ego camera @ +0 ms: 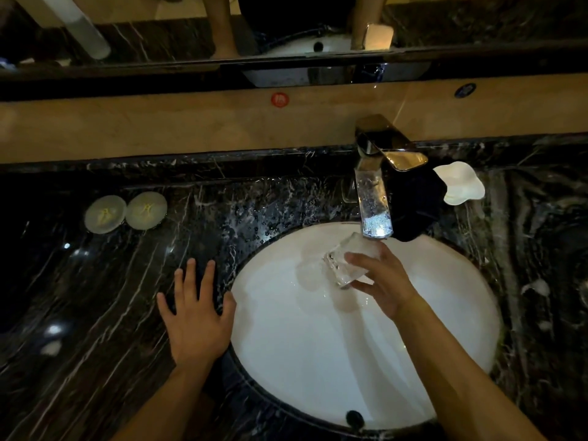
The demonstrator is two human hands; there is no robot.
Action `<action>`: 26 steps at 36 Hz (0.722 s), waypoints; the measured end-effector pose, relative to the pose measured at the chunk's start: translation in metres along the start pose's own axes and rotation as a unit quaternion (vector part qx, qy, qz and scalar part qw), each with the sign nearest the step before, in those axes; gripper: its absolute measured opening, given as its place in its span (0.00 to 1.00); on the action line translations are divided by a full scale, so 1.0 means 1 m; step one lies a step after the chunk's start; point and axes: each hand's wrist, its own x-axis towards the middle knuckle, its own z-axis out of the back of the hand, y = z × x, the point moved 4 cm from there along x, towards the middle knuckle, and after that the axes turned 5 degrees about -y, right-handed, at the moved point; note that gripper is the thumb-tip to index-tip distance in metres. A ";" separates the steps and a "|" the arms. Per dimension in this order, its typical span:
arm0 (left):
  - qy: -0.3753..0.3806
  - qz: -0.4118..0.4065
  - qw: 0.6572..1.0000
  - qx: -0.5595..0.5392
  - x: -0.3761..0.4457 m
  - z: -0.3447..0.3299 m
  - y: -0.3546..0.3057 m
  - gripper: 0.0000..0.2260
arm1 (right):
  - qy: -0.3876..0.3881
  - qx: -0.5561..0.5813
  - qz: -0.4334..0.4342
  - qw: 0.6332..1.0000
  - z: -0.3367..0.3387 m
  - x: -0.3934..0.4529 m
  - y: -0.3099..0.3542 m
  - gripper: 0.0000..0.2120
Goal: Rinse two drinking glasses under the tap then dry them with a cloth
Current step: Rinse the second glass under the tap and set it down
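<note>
A clear drinking glass [345, 265] is tilted over the white sink basin [318, 361], just below the spout of the chrome tap [374, 198]. My right hand [381, 281] grips it from the right, fingers and thumb curled round its side. My left hand [197, 313] lies flat with straight, spread fingers on the wet black marble counter [95, 313] at the basin's left rim. A dark cloth [413, 205] lies bunched on the counter right of the tap. I cannot tell whether water is running. A second glass is not in view.
Two round pale coaster-like discs [125, 212] lie on the counter at the back left. A white wavy-edged dish [461, 184] sits behind the cloth at the right. A mirror [286, 27] runs along the wall above a beige ledge [191, 125]. Water drops cover the counter near the basin.
</note>
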 end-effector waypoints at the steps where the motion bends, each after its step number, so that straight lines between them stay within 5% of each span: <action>1: 0.001 0.000 1.000 0.000 0.000 0.000 0.000 0.31 | 0.010 0.028 -0.022 0.999 0.000 0.002 -0.003 0.25; 10: 0.004 0.000 1.000 0.001 0.000 0.000 0.000 0.32 | 0.021 0.282 -0.174 0.943 -0.011 0.007 -0.017 0.29; 26: 0.004 -0.003 1.000 -0.002 -0.001 0.000 0.000 0.31 | -0.010 0.504 -0.195 0.842 -0.011 0.010 -0.018 0.32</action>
